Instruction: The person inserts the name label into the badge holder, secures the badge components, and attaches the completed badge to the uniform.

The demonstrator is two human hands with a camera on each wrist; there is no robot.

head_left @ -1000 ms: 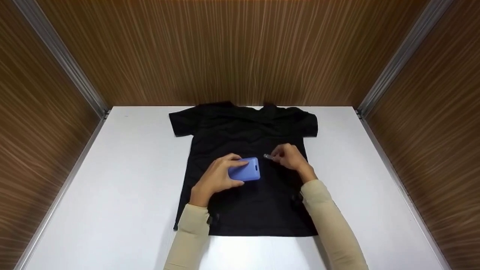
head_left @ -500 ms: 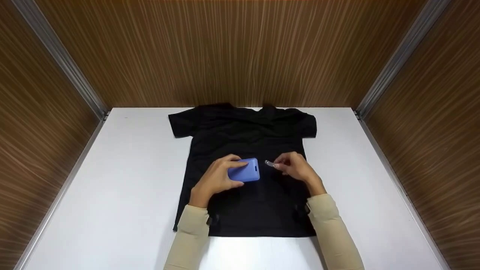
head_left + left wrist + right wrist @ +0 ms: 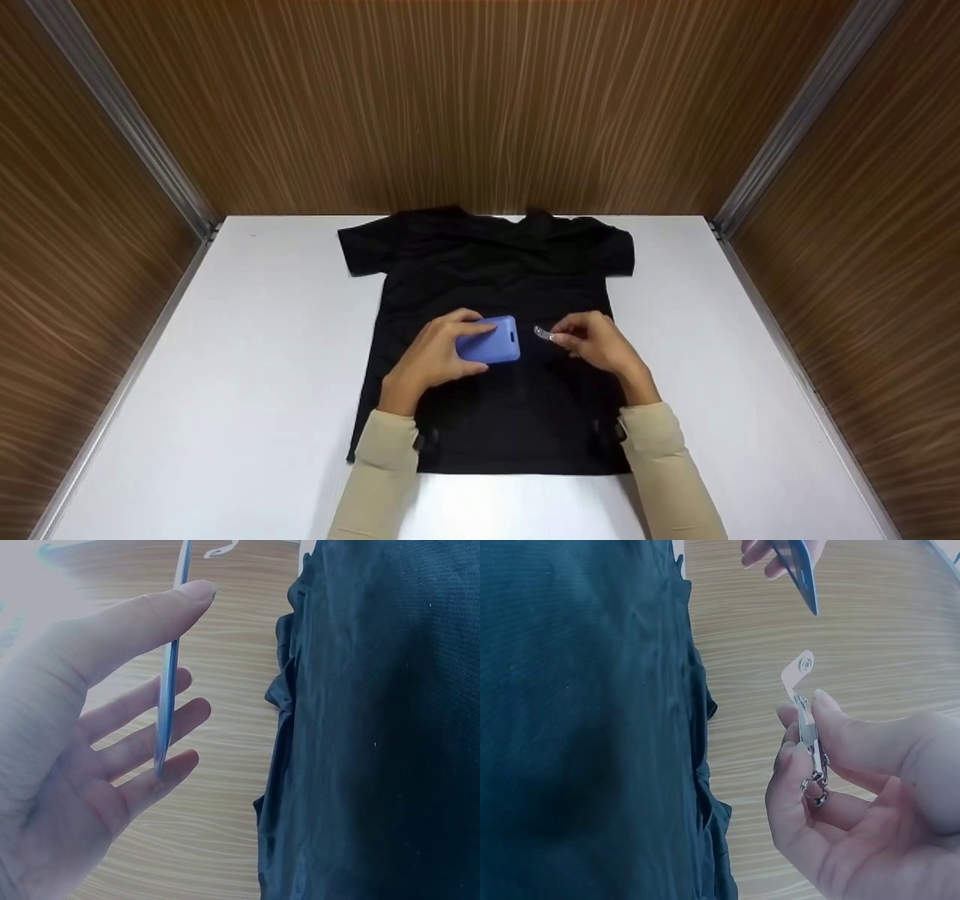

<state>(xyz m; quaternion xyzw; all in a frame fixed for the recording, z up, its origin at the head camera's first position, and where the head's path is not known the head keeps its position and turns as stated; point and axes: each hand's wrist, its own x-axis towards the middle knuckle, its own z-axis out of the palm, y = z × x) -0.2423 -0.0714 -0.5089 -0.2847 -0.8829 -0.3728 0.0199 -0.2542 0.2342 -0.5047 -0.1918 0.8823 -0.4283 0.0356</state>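
A flat blue badge holder (image 3: 496,346) with a dark slot near its right edge is gripped by my left hand (image 3: 429,357), thumb along the near edge and fingers over the far side. From the left wrist, the holder (image 3: 168,701) appears thin and edge-on. To its right, my right hand (image 3: 606,346) pinches a small metal badge clip (image 3: 808,731) between thumb and fingers. The clip's pale strap (image 3: 795,675), with a round snap near its end, points towards the holder, with a small gap between them. Both hands are over a black short-sleeved T-shirt (image 3: 495,427).
The T-shirt lies spread on a white table (image 3: 262,360), its collar at the far edge and a few folds across the chest. A wood-patterned panel (image 3: 465,105) rises behind, with similar panels at both sides.
My right hand has moved nearer to me and slightly right, turning the clip so more of its strap shows. My left hand and the badge holder have stayed in place.
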